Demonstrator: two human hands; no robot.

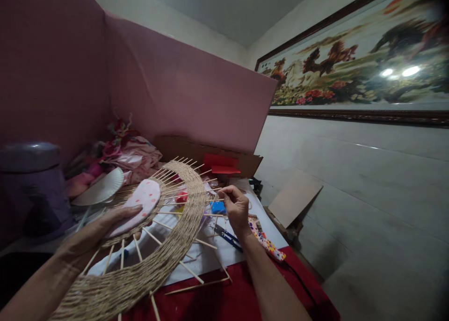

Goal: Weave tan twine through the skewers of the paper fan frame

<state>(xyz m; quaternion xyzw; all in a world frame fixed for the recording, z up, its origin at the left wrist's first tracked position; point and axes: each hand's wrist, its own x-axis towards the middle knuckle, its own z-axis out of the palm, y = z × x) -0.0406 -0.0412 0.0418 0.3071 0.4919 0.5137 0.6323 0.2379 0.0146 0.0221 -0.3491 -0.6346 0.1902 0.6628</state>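
A round woven piece (175,246) of jute rope wound over thin wooden sticks is held tilted above the table. My left hand (105,227) lies over its pink spotted centre disc (140,204), fingers closed around the inner ring. My right hand (235,207) is at the right rim, fingers pinched on a strand or stick end that is too thin to name. Bare stick ends poke out past the rope band all round.
The table has a red cloth (224,302) and a white sheet (217,255). On it lie dark scissors (228,237), a spotted tool (268,246), a blue item (218,207), a paper plate (101,187), pink wrapping (133,157), a purple bin (31,190). Cardboard (294,197) leans right.
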